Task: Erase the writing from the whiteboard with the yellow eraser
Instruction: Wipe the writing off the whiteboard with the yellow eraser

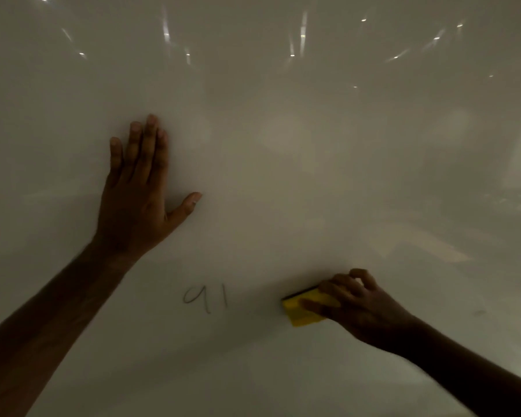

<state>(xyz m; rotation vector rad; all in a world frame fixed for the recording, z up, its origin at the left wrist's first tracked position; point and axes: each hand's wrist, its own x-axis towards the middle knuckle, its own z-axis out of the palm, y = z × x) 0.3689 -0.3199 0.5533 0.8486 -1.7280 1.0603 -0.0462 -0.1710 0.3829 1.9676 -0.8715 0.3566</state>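
The whiteboard [283,176] fills the whole view, glossy and dimly lit. Dark handwriting [205,297] that looks like "91" sits low and centre on it. My right hand [358,305] grips the yellow eraser [301,311], which is pressed flat on the board just right of the writing, with a small gap between them. My left hand [139,191] lies flat on the board up and to the left of the writing, fingers straight and thumb spread, holding nothing.
Ceiling lights reflect as bright streaks across the top of the board. A faint dark smudge [478,312] shows on the board to the right of my right hand. The board's edges are outside the view.
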